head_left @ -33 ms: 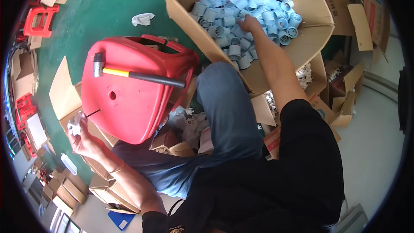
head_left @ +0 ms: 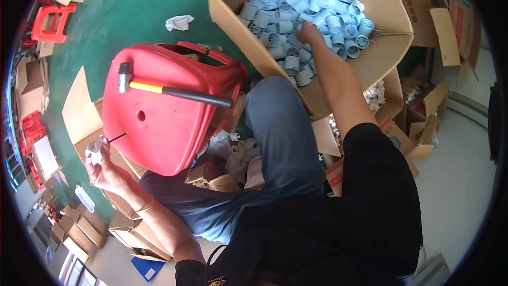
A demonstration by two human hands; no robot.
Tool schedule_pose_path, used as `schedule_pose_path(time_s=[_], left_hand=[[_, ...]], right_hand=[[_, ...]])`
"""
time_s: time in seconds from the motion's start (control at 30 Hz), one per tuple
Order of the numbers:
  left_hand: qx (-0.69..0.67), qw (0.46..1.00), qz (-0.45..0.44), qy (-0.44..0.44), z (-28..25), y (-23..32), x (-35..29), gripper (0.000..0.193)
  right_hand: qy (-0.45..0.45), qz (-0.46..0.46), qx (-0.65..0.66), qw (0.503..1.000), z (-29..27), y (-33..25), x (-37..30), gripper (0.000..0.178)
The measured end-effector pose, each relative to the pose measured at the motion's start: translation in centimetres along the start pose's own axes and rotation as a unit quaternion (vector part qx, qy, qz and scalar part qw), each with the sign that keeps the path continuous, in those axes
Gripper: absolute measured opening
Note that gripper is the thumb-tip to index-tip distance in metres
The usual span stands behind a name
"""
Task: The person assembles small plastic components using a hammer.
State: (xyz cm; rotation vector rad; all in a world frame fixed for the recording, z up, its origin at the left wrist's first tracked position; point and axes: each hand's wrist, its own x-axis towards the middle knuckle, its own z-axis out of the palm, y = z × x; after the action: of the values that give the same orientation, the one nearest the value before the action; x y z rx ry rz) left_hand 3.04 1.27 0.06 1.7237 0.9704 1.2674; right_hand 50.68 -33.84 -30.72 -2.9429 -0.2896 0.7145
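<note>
My left hand point(head_left: 108, 173), at the left by the red plastic stool point(head_left: 169, 143), is closed on a small white piece point(head_left: 96, 151). A thin dark rod point(head_left: 117, 137) sticks out from that hand over the stool's edge; how it joins the white piece is not clear. Across the stool top lies a hammer point(head_left: 174, 94) with a dark head and a yellow and black handle. My right hand point(head_left: 309, 34) reaches into a large cardboard box point(head_left: 254, 47) among many light blue cylinders point(head_left: 291, 63). Its fingers look curled against the cylinders, and their tips are partly hidden.
Between my legs sit open cartons with plastic bags point(head_left: 236, 153). To the right, under the large box, are cartons of small white parts point(head_left: 374, 96). A white cloth point(head_left: 179, 22) lies on the green floor point(head_left: 116, 26). More red stools point(head_left: 54, 23) stand far left.
</note>
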Motion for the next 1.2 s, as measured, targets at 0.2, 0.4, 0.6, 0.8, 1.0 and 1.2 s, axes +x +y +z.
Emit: schedule_pose_path(time_s=[0.2,0.4,0.6,0.8,1.0,1.2], left_hand=[[-0.108,0.993,-0.048,-0.016,0.0,-0.1,-0.5,0.023],[-0.150,0.987,-0.057,0.023,-0.6,0.1,-0.1,0.024],[-0.211,0.975,-0.066,0.035,-0.9,-1.6,0.3,0.025],[-0.258,0.959,-0.079,0.088,-2.1,-1.6,0.2,0.025],[-0.350,0.918,-0.149,0.112,-3.5,0.6,0.2,0.022],[-0.344,0.924,-0.135,0.098,-3.8,-1.1,0.7,0.022]], right_hand=[[-0.110,0.131,0.382,0.908,-6.5,4.1,3.0,0.050],[-0.110,0.009,0.598,0.794,-21.5,-6.6,-12.3,0.049],[-0.120,-0.130,0.597,0.783,-24.4,-16.7,-23.9,0.052],[-0.182,-0.211,0.567,0.775,-23.2,-26.0,-30.4,0.053],[-0.236,-0.211,0.564,0.763,-21.2,-32.4,-33.2,0.052],[-0.256,-0.211,0.549,0.767,-19.8,-35.9,-34.9,0.049]])
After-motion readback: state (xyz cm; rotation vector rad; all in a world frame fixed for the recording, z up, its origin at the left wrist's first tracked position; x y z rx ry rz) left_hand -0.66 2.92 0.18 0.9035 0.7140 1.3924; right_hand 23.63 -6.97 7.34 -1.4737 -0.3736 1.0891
